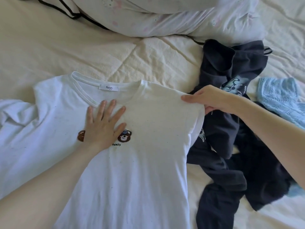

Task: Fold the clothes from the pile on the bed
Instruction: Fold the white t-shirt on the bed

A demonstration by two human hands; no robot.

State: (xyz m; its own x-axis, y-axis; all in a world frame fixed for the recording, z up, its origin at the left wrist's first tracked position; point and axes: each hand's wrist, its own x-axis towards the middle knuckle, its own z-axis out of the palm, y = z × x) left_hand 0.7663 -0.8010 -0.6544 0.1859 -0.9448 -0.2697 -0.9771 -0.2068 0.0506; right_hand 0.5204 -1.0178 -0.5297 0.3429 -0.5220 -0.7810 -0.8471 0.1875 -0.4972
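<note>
Here, white T-shirt (140,162) spread face-up on the bed (82,52), collar away from the person, body running down between the two arms. Left hand (102,124) laid flat on the chest just below the neckline, fingers straight and spread, part of the bear print hidden beneath the palm. Right hand (212,100) pinched on the shirt's right shoulder edge, thumb on top, fingers curled beneath the fabric, that shoulder already turned inward. Left sleeve bunched and unsmoothed beyond the left hand. Just beyond and beneath the right hand, a crumpled dark garment (231,146); farther out on that side, a light blue knit piece (280,100); well beyond both hands, a pale floral pillow (181,19).

Judged to be the first side fold, early in the task. To do it well: flat palm kept firm as an anchor so the chest did not slide; pinched shoulder carried across toward the left hand in a straight line, parallel to the side seam, lifted only slightly clear of the bed; lower hem likely needing the same inward fold afterwards; wrinkled left side best flattened before its matching fold.
</note>
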